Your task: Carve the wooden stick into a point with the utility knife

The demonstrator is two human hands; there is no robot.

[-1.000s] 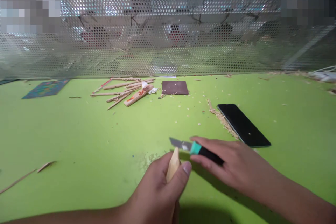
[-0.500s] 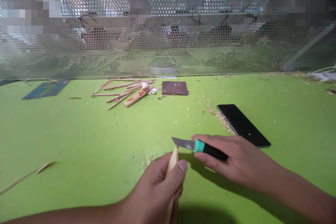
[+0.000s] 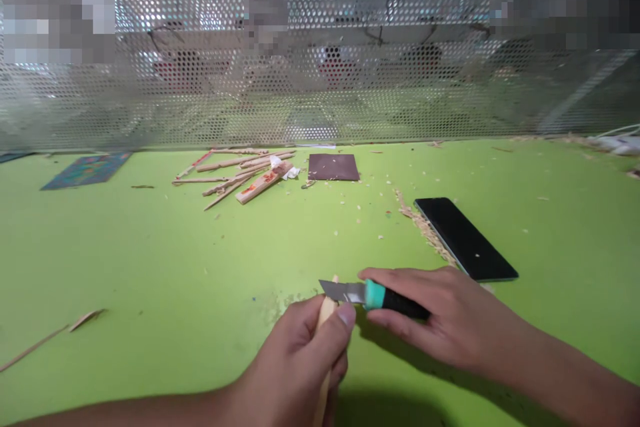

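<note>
My left hand (image 3: 305, 353) is closed around a pale wooden stick (image 3: 327, 312), its thumb along the stick's side and the tip pointing away from me. My right hand (image 3: 440, 317) grips a utility knife (image 3: 395, 299) with a black and teal handle. The knife's blade (image 3: 343, 290) points left and lies across the stick near its tip, just beyond my left thumb. Part of the stick is hidden by the fingers and the blade.
On the green table (image 3: 150, 260), a black phone (image 3: 465, 240) lies right, beside wood shavings (image 3: 425, 230). Several carved sticks (image 3: 225, 183) and a brown sheet (image 3: 333, 167) lie farther back. A patterned sheet (image 3: 87, 170) is back left. A perforated metal screen (image 3: 320, 100) stands behind.
The knife and my right hand have moved slightly left and toward me. The blade now crosses the stick below its tip instead of at the tip.
</note>
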